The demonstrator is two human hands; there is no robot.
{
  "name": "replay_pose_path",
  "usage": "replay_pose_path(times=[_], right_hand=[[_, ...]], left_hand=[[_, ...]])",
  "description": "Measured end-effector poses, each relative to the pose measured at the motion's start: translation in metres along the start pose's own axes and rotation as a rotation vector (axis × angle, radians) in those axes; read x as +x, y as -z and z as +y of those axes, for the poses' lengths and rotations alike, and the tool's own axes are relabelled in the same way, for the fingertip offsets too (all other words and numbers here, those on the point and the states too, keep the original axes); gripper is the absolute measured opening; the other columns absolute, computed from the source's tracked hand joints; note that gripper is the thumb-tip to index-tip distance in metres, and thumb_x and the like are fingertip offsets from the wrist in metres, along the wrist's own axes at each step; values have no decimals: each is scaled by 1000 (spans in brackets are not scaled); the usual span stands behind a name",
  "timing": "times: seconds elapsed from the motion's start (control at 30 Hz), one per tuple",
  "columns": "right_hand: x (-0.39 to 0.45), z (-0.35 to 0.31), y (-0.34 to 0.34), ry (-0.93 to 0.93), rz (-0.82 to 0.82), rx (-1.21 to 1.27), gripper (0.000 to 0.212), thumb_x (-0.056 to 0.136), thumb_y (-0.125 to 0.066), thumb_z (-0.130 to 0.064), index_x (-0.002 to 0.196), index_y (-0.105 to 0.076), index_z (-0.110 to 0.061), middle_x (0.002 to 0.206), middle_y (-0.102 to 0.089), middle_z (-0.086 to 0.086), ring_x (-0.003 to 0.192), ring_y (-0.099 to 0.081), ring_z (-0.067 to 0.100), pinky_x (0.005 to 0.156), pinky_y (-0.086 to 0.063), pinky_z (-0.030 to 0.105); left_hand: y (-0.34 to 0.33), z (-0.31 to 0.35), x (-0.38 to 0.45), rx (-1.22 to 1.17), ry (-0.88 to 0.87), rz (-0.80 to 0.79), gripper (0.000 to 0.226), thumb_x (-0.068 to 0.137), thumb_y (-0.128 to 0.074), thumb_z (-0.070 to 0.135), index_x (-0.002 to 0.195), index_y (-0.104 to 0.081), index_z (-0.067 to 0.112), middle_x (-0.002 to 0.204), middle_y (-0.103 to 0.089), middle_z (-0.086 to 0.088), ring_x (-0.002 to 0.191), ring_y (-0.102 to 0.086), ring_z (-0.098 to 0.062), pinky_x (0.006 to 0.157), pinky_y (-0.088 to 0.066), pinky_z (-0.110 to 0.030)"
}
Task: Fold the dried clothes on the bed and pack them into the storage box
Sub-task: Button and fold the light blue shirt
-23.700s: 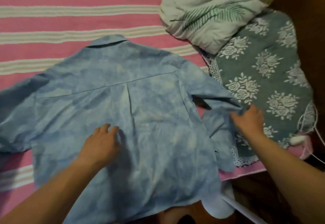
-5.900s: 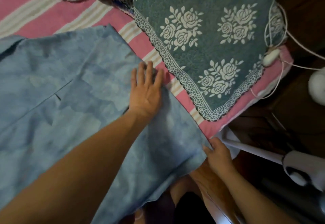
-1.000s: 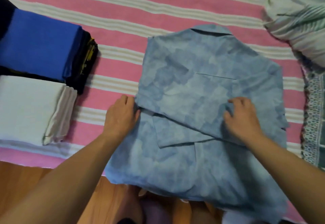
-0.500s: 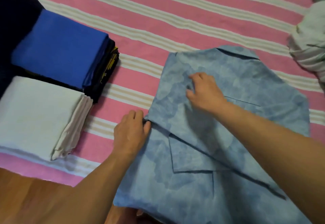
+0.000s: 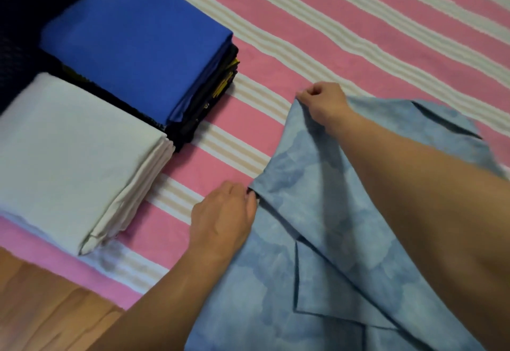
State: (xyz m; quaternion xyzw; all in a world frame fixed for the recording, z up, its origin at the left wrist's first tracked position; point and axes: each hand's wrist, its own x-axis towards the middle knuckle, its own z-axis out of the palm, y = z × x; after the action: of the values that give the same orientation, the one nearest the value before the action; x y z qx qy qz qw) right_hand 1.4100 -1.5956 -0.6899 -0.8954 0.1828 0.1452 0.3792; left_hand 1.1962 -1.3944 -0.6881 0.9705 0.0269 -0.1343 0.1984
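Folding the light-blue shirt (image 5: 317, 254), which lies on the pink-striped bed sheet (image 5: 358, 33) at the near edge of the bed, we hold it at two points along its left side. Our right hand (image 5: 321, 105), reaching across the garment, is clenched on the far left corner, the cloth pinched between thumb and curled fingers; our left hand (image 5: 223, 212) nips the same edge nearer to us, at the spot where a folded sleeve panel meets the body. We judge that the two grips serve to keep this edge taut and straight, so that the left side can be squared or turned over as one panel without the tucked sleeve slipping out. One collar (image 5: 447, 119) shows at the far end, lying flat against the sheet. The shirt is the single garment in work. To the left, well apart from it, we count two stacks of finished items: a folded white cloth (image 5: 74, 157), apparently several layers of one piece, and beside it a folded blue garment (image 5: 138, 44) resting on dark folded clothes (image 5: 204, 102), whose number we cannot tell. Their placement to one side presumably keeps the working area free. One strip of wooden floor (image 5: 41, 309) borders the bed. No storage box is in view.
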Motion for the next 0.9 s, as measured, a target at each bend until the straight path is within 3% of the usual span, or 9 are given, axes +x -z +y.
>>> replay_pose_path(times=[0.07, 0.2, 0.33, 0.47, 0.57, 0.67, 0.73, 0.8, 0.9], right_hand=[[0, 1, -3, 13, -5, 13, 21, 92, -69, -31, 80, -61, -16, 74, -56, 2, 69, -52, 15, 66, -45, 27], [2, -3, 5, 43, -18, 68, 21, 91, -71, -23, 74, -59, -18, 66, -53, -4, 60, -49, 7, 50, -42, 13], [6, 0, 0, -6, -21, 146, 14, 91, -72, -24, 84, -64, -16, 72, -56, -3, 64, -51, 9, 57, -44, 19], [1, -3, -2, 42, -59, 76, 15, 92, -69, -29, 90, -59, -18, 76, -56, -5, 67, -52, 7, 56, -40, 19], [-6, 0, 6, 56, -128, 13, 23, 88, -72, -29, 100, -60, -15, 86, -59, -3, 75, -55, 10, 62, -44, 24], [-8, 11, 17, 56, -120, -24, 23, 88, -72, -17, 109, -65, -11, 91, -62, -1, 81, -58, 13, 70, -48, 26], [-11, 13, 20, 46, -63, 32, 25, 89, -70, -16, 113, -63, -18, 93, -62, -4, 85, -59, 12, 79, -52, 30], [-22, 12, 16, 65, -9, 40, 41, 91, -64, -24, 131, -55, -21, 113, -60, -1, 104, -59, 16, 98, -50, 36], [-78, 18, 5, 346, 227, -215, 52, 91, -53, -24, 141, -48, -13, 137, -50, 13, 125, -47, 32, 108, -39, 45]], left_hand=[[-2, -2, -5, -12, -35, 50, 27, 97, -50, 50, 97, -48, 24, 90, -42, 8, 66, -41, -16, 57, -33, -31], [-10, -7, -8, 38, -79, 68, 19, 97, -54, 41, 96, -56, 22, 92, -53, 5, 71, -57, -21, 54, -32, -30], [-4, -7, -5, -88, 43, -34, 30, 102, -42, 53, 96, -56, 27, 95, -52, 12, 77, -55, -16, 65, -46, -35], [2, -9, -11, -194, 86, -108, 25, 103, -45, 49, 98, -59, 29, 94, -56, 13, 83, -55, -13, 72, -48, -35], [3, -3, -3, -231, 150, -122, 27, 102, -52, 46, 88, -63, 26, 88, -59, 11, 81, -55, -14, 69, -46, -34], [5, -2, 10, -321, 250, -148, 31, 96, -66, 38, 70, -59, 21, 76, -60, 9, 72, -57, -16, 60, -41, -31], [9, -3, 18, -403, 318, -171, 34, 90, -73, 34, 65, -56, 20, 67, -59, 8, 66, -57, -16, 57, -37, -30], [12, -4, 24, -423, 339, -207, 37, 89, -73, 30, 61, -52, 18, 61, -56, 8, 61, -54, -16, 55, -35, -29], [15, -3, 25, -342, 307, -214, 36, 93, -57, 26, 60, -46, 16, 60, -52, 4, 61, -51, -23, 55, -34, -30]])
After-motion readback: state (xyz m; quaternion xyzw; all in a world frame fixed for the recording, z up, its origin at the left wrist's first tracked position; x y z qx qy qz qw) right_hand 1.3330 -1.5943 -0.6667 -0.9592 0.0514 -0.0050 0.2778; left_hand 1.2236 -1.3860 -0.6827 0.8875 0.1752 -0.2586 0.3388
